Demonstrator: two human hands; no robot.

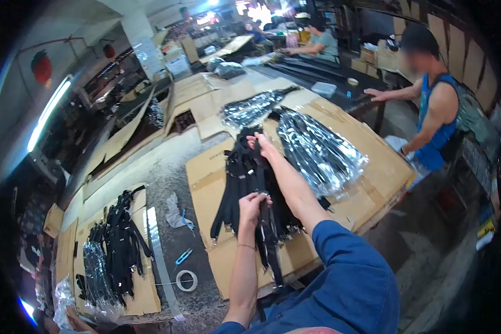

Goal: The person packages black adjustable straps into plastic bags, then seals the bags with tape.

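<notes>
A pile of black straps (pixel 242 172) with small shiny metal fittings lies on a sheet of cardboard (pixel 206 172) in front of me. At the upper end of the pile, my right hand (pixel 263 145) is closed on a black strap. My left hand (pixel 253 208) pinches the strap lower down, near a shiny fitting. Loose strap ends hang below it toward the table's near edge. Right of the pile lies a clear plastic bag of black straps (pixel 317 150); another bagged bundle (pixel 256 108) lies beyond.
More black straps (pixel 122 245) lie on cardboard at left, some in plastic. Between the piles are a roll of tape (pixel 186 280), blue thread snips (pixel 183 256) and a crumpled plastic bag (pixel 177 211). A co-worker (pixel 437 111) stands at right, one hand on a dark table. Another person (pixel 320 44) sits further back.
</notes>
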